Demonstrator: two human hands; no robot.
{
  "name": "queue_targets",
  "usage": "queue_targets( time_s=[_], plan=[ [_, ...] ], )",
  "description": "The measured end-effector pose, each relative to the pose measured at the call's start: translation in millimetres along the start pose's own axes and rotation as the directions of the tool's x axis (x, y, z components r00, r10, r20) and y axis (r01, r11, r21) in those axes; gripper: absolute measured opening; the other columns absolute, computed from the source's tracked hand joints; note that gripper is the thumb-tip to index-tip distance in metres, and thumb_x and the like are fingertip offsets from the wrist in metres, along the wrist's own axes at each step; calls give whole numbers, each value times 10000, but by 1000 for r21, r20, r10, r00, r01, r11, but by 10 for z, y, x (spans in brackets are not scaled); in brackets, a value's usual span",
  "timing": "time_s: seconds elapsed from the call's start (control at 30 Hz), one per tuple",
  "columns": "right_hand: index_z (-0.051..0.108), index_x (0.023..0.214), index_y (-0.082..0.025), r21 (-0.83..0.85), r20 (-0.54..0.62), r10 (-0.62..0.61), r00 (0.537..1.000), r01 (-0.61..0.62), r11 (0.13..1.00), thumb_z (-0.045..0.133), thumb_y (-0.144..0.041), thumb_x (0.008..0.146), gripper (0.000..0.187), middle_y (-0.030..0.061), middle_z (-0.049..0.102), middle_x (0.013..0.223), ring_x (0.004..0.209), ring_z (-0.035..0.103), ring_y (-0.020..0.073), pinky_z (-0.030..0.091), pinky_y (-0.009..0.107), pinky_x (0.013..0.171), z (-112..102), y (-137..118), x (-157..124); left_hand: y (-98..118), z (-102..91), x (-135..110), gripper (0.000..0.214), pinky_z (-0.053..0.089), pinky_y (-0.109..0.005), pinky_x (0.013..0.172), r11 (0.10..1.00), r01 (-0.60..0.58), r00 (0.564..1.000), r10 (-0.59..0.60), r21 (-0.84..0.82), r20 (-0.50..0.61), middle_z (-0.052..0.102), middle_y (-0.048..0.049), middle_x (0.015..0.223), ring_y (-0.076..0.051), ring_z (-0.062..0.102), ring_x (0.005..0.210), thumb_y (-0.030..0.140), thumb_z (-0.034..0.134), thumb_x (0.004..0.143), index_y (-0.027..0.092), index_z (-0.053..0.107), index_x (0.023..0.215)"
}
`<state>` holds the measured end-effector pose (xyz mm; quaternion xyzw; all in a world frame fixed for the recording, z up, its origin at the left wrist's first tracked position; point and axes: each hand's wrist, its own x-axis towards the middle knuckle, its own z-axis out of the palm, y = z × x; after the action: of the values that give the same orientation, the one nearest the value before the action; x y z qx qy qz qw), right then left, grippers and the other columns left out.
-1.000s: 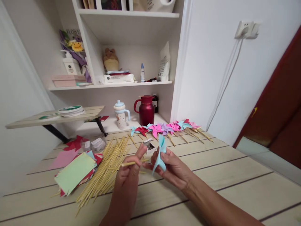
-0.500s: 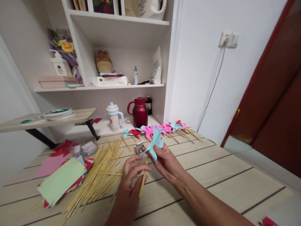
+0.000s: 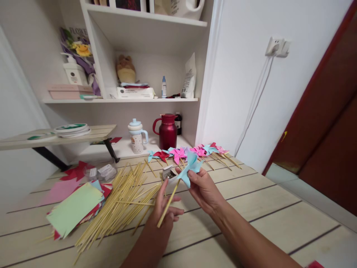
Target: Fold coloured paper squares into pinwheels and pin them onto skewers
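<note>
My right hand (image 3: 205,188) pinches a light blue paper pinwheel (image 3: 189,167) between thumb and fingers, above the table. From the pinwheel's back a thin wooden stick (image 3: 170,203) slants down toward me. Behind that stick is my left hand (image 3: 164,210), its fingers stretched out and spread; the stick's lower end passes over the palm near the thumb, and whether it touches the skin is hard to tell. Just beyond my hands stands a small opened box (image 3: 168,173) with tiny shiny metal pieces inside.
Loose wooden sticks (image 3: 111,208) lie in a pile to the left, beside stacked coloured paper (image 3: 75,208) and clear plastic boxes (image 3: 104,172). Several pinwheels (image 3: 178,154) line the table's back edge. A red jug (image 3: 168,134) and a cup (image 3: 136,139) stand behind on the shelf.
My left hand has loosened from around the stick, and its fingers have straightened and spread. The stick now slants further left at its lower end. My right hand keeps the pinwheel, shifted slightly right.
</note>
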<state>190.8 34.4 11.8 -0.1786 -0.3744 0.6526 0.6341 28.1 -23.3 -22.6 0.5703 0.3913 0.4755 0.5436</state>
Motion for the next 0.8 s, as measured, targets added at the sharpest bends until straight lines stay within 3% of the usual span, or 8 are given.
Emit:
queue_targets(
  time_s=[0.1, 0.2, 0.27, 0.4, 0.5, 0.67, 0.8],
  plan=[
    [732, 787, -217, 10, -28, -34, 999, 35, 999, 895, -279, 609, 249, -17, 760, 788, 843, 697, 167, 494, 307, 898, -21, -44, 23, -71, -24, -11, 603, 486, -381, 872, 994, 102, 995, -102, 42, 2, 654, -115, 1195, -224, 684, 934, 302, 610, 853, 268, 422, 1424],
    [720, 780, -218, 6, -35, -31, 999, 31, 999, 914, -302, 570, 298, -14, 747, 743, 893, 702, 201, 473, 352, 959, -26, -69, 15, -45, -66, 16, 399, 508, -352, 820, 956, 262, 964, -252, -131, 87, 703, -114, 1061, -209, 696, 851, 326, 674, 814, 185, 633, 1185],
    [724, 787, -213, -22, -9, 2, 1000, -2, 1000, 917, -325, 558, 320, 3, 747, 738, 938, 697, 223, 472, 367, 959, -14, -70, -11, 44, -101, 29, 368, 514, -330, 817, 881, 351, 936, -328, -318, 126, 714, -134, 1038, -190, 695, 841, 411, 628, 856, 146, 661, 1110],
    [745, 793, -205, -146, 70, 84, 994, -73, 987, 898, -364, 579, 307, 34, 760, 794, 928, 687, 231, 495, 352, 871, 9, -36, -75, 221, -161, 7, 504, 526, -277, 629, 779, 386, 922, -304, -494, 241, 706, -121, 1033, -186, 695, 818, 528, 487, 918, 215, 535, 1310],
    [751, 811, -211, -209, 88, 119, 989, -99, 973, 895, -349, 581, 305, 35, 767, 827, 847, 686, 218, 496, 353, 815, -8, 4, -95, 246, -178, -20, 483, 483, -225, 510, 819, 356, 933, -288, -450, 215, 688, -92, 994, -166, 674, 759, 512, 522, 908, 236, 531, 1304],
    [718, 779, -209, -254, 99, 125, 987, -96, 962, 888, -313, 600, 268, 19, 748, 793, 862, 673, 216, 478, 335, 791, -42, 59, -97, 208, -155, -20, 289, 412, -177, 464, 884, 321, 947, -294, -339, 131, 626, -22, 825, -84, 548, 610, 369, 711, 803, 169, 682, 1009],
    [659, 686, -208, -277, 83, 142, 986, -114, 954, 903, -294, 574, 282, -4, 718, 715, 752, 654, 183, 471, 309, 726, -39, 70, -106, 242, -137, -3, 221, 205, -163, 398, 906, 330, 942, -334, -266, 31, 506, 53, 638, -23, 325, 448, 343, 750, 740, 155, 707, 850]
  ],
)
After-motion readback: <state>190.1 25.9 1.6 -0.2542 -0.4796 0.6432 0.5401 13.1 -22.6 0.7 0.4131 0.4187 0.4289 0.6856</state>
